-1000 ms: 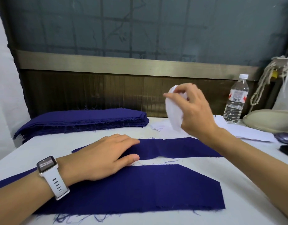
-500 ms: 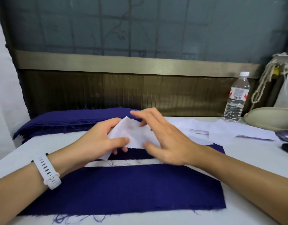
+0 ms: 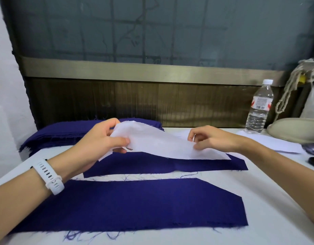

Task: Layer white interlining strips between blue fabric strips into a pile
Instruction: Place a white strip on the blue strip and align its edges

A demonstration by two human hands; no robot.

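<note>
Right hand [image 3: 214, 140], left hand [image 3: 98, 145] parted; one interlining strip [image 3: 161, 144] held, two blue strips [image 3: 135, 206].

L grip [image 3: 98, 144] & R grip [image 3: 214, 138] both raised, fingers pinching, forearms angled inward

light: even, soft, moderately bright | shadows: faint | focus: sharp | edges: bowed (wide-angle lens)

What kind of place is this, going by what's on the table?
Likely a garment or sewing workshop: a stack of cut blue fabric lies on the table, and the left hand and right hand hold a white interlining strip above a blue fabric strip.
</note>
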